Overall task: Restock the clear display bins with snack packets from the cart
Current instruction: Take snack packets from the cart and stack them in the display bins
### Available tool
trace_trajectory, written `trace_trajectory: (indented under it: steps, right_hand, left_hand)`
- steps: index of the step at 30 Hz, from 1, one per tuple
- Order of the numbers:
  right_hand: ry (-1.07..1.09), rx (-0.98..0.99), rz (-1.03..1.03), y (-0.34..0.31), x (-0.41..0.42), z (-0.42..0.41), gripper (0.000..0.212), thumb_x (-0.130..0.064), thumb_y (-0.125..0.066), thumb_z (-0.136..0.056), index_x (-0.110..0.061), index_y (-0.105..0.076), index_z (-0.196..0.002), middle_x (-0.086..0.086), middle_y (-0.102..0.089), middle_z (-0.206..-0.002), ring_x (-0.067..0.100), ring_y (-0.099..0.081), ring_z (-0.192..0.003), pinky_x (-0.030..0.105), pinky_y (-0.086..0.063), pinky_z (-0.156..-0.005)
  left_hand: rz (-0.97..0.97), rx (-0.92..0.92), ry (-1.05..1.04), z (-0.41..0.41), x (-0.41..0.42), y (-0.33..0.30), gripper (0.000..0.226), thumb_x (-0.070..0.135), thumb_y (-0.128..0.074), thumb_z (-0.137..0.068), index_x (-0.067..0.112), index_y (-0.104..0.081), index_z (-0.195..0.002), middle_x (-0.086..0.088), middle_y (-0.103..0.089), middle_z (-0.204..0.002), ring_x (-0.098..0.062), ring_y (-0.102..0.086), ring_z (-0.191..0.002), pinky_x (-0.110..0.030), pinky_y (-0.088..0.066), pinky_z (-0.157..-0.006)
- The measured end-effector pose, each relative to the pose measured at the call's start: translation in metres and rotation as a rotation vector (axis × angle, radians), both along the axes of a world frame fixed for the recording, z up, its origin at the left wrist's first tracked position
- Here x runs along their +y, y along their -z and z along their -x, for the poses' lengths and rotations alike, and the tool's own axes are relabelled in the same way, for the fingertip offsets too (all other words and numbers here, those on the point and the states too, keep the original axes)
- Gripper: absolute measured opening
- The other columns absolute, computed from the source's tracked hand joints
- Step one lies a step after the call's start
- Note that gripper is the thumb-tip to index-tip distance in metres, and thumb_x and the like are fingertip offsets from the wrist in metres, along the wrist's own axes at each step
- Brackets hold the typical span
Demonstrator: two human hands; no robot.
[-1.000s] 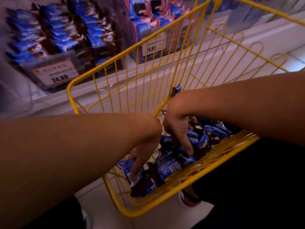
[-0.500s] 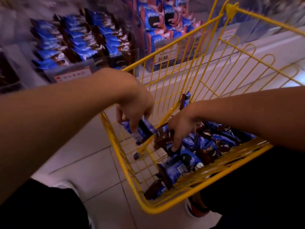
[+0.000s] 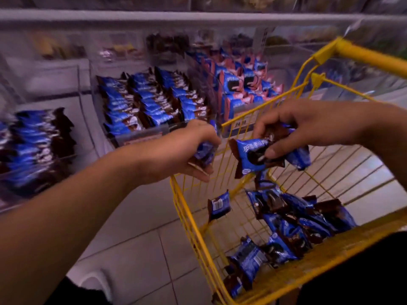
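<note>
My left hand grips a few blue-and-brown snack packets above the left rim of the yellow wire cart. My right hand holds up a bunch of the same packets over the cart's middle. One packet hangs in mid-air inside the cart. Several more packets lie on the cart's floor. Beyond the cart stands a clear display bin with rows of matching blue packets.
Another clear bin of blue packets sits at far left. A bin with pink-and-blue packets stands behind the cart, with a price label on its front. A shelf edge runs above. Pale floor tiles lie below.
Both hands have come up out of the cart, each with packets. The left hand has moved toward the display bin. The view has tilted up toward the shelves.
</note>
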State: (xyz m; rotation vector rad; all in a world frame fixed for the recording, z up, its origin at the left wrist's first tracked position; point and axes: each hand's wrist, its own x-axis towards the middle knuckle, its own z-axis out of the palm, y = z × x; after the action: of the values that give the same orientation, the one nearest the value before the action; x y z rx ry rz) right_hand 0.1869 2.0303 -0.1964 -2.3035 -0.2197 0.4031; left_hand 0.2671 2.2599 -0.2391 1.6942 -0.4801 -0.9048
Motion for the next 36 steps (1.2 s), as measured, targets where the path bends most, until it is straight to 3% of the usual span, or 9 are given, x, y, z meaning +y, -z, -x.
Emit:
trace_trajectory:
  steps: [5,9,13,18,22,26,30,34,36]
  right_hand:
    - [0.132,0.076,-0.582,0.009,0.014,-0.001,0.024,-0.001,-0.074,-0.073,-0.008,-0.067,-0.095,0.013,-0.070,-0.081,0.018,-0.070,-0.066,0.037,-0.061,-0.065]
    - [0.283,0.110,-0.774,0.016,0.022,-0.011,0.039,-0.016,-0.073,-0.067,-0.012,-0.062,-0.105,0.011,-0.064,-0.082,0.021,-0.068,-0.066,0.033,-0.058,-0.053]
    - [0.366,0.117,-0.927,0.017,0.029,-0.019,0.011,-0.020,-0.064,-0.078,-0.015,-0.073,-0.083,0.005,-0.057,-0.078,0.019,-0.064,-0.066,0.022,-0.046,-0.045]
    - [0.316,0.051,-0.918,0.020,0.040,-0.024,0.009,-0.025,-0.070,-0.072,-0.021,-0.076,-0.078,0.001,-0.060,-0.076,0.014,-0.060,-0.060,0.018,-0.042,-0.045]
    - [0.322,0.003,-0.922,0.022,0.045,-0.028,0.010,-0.024,-0.067,-0.079,-0.026,-0.076,-0.074,-0.002,-0.069,-0.080,0.013,-0.060,-0.062,0.018,-0.044,-0.046]
    - [0.352,-0.019,-0.897,0.026,0.051,-0.028,0.005,-0.021,-0.068,-0.080,-0.024,-0.070,-0.077,-0.002,-0.068,-0.073,0.010,-0.062,-0.059,0.021,-0.047,-0.047]
    - [0.276,-0.104,-0.729,0.030,0.055,-0.026,0.024,-0.012,-0.070,-0.076,-0.013,-0.064,-0.099,-0.001,-0.071,-0.077,0.011,-0.069,-0.063,0.022,-0.054,-0.051]
    - [0.187,-0.171,-0.699,0.029,0.060,-0.024,0.033,-0.006,-0.072,-0.073,-0.008,-0.063,-0.105,-0.001,-0.071,-0.077,0.011,-0.072,-0.067,0.017,-0.055,-0.056]
    - [0.170,-0.218,-0.636,0.028,0.062,-0.023,0.036,-0.009,-0.077,-0.071,-0.012,-0.064,-0.105,0.000,-0.071,-0.081,0.012,-0.073,-0.073,0.019,-0.056,-0.061]
  left_hand:
    - [0.223,0.265,0.000,0.003,0.011,0.000,0.031,0.024,-0.033,-0.097,0.008,-0.055,-0.113,-0.018,-0.052,-0.100,-0.026,-0.058,-0.079,-0.037,-0.059,-0.068]
    - [0.156,-0.100,-0.081,-0.001,0.018,0.011,0.027,0.026,-0.074,-0.083,0.016,-0.064,-0.106,-0.001,-0.072,-0.090,-0.012,-0.066,-0.071,-0.027,-0.053,-0.053]
    - [0.093,-0.492,-0.281,-0.006,0.026,0.012,0.052,0.043,-0.088,-0.061,0.021,-0.062,-0.101,0.001,-0.076,-0.081,-0.022,-0.072,-0.069,-0.041,-0.058,-0.050]
    - [0.149,-0.511,-0.235,-0.010,0.029,0.010,0.036,0.041,-0.086,-0.066,0.026,-0.074,-0.097,0.016,-0.076,-0.082,0.000,-0.070,-0.071,-0.014,-0.052,-0.055]
    - [0.215,-0.066,-0.340,-0.009,0.025,0.008,0.023,0.042,-0.076,-0.079,0.022,-0.077,-0.091,0.006,-0.075,-0.077,-0.006,-0.063,-0.057,-0.019,-0.046,-0.045]
    - [0.431,0.326,-0.364,-0.013,0.030,0.002,0.021,0.027,-0.055,-0.094,0.016,-0.071,-0.087,-0.003,-0.072,-0.075,-0.016,-0.068,-0.059,-0.027,-0.055,-0.053]
    - [0.351,0.229,-0.344,-0.016,0.034,0.003,0.027,0.029,-0.057,-0.094,0.019,-0.075,-0.077,-0.005,-0.070,-0.077,-0.016,-0.062,-0.057,-0.024,-0.049,-0.049]
    - [0.280,0.088,-0.271,-0.016,0.035,0.003,0.042,0.052,-0.058,-0.091,0.018,-0.075,-0.108,-0.005,-0.076,-0.106,-0.023,-0.070,-0.099,-0.036,-0.049,-0.092]
    - [0.192,-0.018,-0.125,-0.013,0.038,0.002,0.055,0.070,-0.051,-0.085,0.027,-0.074,-0.111,0.001,-0.075,-0.109,-0.025,-0.067,-0.111,-0.040,-0.047,-0.097]
